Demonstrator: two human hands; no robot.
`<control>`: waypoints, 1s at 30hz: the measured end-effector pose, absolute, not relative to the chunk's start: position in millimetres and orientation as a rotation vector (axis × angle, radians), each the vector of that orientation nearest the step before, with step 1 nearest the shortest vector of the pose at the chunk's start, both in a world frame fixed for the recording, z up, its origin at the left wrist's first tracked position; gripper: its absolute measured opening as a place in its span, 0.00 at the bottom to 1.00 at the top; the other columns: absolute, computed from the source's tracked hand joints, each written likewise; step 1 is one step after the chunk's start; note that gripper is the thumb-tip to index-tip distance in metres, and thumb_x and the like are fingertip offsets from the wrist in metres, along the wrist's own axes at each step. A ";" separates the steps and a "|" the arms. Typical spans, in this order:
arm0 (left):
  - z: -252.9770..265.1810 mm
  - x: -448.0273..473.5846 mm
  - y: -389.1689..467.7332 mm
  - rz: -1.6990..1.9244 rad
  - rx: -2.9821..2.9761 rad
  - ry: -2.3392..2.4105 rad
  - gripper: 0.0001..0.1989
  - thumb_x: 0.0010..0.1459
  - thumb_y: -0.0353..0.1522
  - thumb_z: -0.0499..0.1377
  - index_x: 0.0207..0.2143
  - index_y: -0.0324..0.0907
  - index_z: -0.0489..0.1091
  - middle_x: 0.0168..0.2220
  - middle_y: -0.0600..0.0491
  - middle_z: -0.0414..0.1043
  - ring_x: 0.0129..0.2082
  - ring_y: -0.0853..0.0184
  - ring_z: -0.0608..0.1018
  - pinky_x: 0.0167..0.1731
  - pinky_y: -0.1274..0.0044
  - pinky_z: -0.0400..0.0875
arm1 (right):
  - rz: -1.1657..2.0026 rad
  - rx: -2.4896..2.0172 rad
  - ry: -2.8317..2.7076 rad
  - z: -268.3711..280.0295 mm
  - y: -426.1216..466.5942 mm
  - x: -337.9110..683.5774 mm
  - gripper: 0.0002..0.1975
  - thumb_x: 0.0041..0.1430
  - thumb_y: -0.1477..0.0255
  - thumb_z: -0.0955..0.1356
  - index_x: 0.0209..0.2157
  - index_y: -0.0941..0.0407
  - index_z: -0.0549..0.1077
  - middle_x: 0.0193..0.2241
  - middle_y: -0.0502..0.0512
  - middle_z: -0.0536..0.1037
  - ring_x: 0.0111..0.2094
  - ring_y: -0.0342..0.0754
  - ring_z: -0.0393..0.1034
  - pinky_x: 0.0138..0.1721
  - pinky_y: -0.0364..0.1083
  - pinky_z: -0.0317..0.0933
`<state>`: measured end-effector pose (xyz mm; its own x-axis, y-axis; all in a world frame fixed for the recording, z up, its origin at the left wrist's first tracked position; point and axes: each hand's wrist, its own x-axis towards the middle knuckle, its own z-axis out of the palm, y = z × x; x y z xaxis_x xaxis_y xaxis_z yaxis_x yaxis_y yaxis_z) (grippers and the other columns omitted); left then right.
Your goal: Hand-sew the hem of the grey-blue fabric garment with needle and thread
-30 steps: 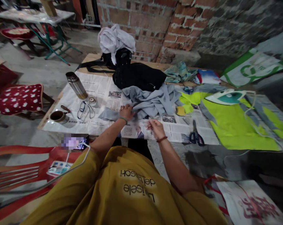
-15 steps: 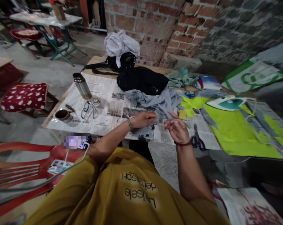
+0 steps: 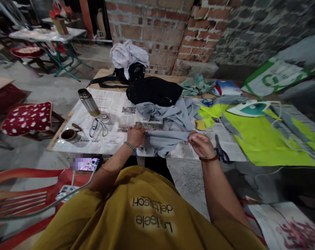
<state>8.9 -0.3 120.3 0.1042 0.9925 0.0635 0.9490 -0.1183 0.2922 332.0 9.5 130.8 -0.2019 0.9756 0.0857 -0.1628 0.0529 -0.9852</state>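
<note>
Between my two hands a piece of grey fabric point(image 3: 165, 138) is pulled out with a straight upper edge, and its lower part hangs at the table's front edge. My left hand point(image 3: 136, 136) is closed on the fabric's left end. At the right end, my right hand point(image 3: 201, 143) pinches it between thumb and fingers. Behind the stretched piece lies a heap of crumpled grey cloth point(image 3: 182, 113); whether the two are joined I cannot tell. A pair of dark-handled scissors point(image 3: 221, 151) rests just right of my right hand.
Newspaper point(image 3: 113, 133) covers the table. On the left are a steel flask point(image 3: 89, 103), a brown mug point(image 3: 69, 135) and glasses point(image 3: 98, 128). A black bag point(image 3: 154, 91) sits at the back. An iron point(image 3: 248, 108) lies on yellow-green fabric point(image 3: 264, 142) at right, its cord trailing.
My hands have moved apart, the left one leftward. My right hand, earlier with fingers spread, now grips the grey fabric, which is drawn out between both hands. The view has shifted slightly.
</note>
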 end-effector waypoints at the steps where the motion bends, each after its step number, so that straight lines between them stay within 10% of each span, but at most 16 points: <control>1: 122.4 5.2 -0.2 0.436 2.180 2.036 0.08 0.59 0.25 0.57 0.35 0.42 0.77 0.45 0.42 0.76 0.51 0.50 0.75 0.50 0.59 0.66 | 1.341 -0.907 -1.231 129.4 8.5 336.0 0.19 0.45 0.54 0.81 0.24 0.54 0.77 0.29 0.50 0.74 0.24 0.42 0.69 0.32 0.47 0.70; 7: 111.2 -0.4 -12.0 1.029 2.301 1.771 0.10 0.60 0.24 0.56 0.33 0.42 0.76 0.49 0.44 0.77 0.52 0.57 0.76 0.57 0.62 0.69 | 1.294 -1.115 -1.011 76.4 3.6 348.6 0.22 0.38 0.52 0.82 0.25 0.53 0.77 0.24 0.49 0.76 0.24 0.44 0.70 0.33 0.49 0.71; 13: 55.7 7.9 -49.6 0.446 2.292 1.268 0.12 0.59 0.23 0.57 0.37 0.44 0.78 0.45 0.50 0.82 0.44 0.65 0.82 0.51 0.71 0.73 | 1.198 -1.346 -0.791 13.2 -6.0 362.1 0.26 0.26 0.53 0.83 0.24 0.54 0.75 0.21 0.49 0.77 0.21 0.44 0.68 0.23 0.45 0.64; 21: 21.1 -33.8 -56.8 0.697 1.835 1.791 0.14 0.60 0.23 0.55 0.42 0.41 0.78 0.43 0.49 0.80 0.38 0.66 0.82 0.42 0.75 0.77 | 1.199 -1.313 -0.679 -4.3 -8.1 367.5 0.25 0.26 0.55 0.83 0.24 0.55 0.76 0.22 0.48 0.77 0.23 0.41 0.69 0.24 0.42 0.64; 30: 27.6 -6.6 -14.7 0.349 2.190 1.781 0.16 0.58 0.29 0.62 0.49 0.40 0.76 0.52 0.41 0.78 0.53 0.54 0.78 0.57 0.65 0.71 | 1.200 -1.285 -0.741 -7.9 -9.8 371.6 0.24 0.30 0.56 0.83 0.25 0.54 0.76 0.24 0.49 0.78 0.22 0.41 0.67 0.26 0.44 0.63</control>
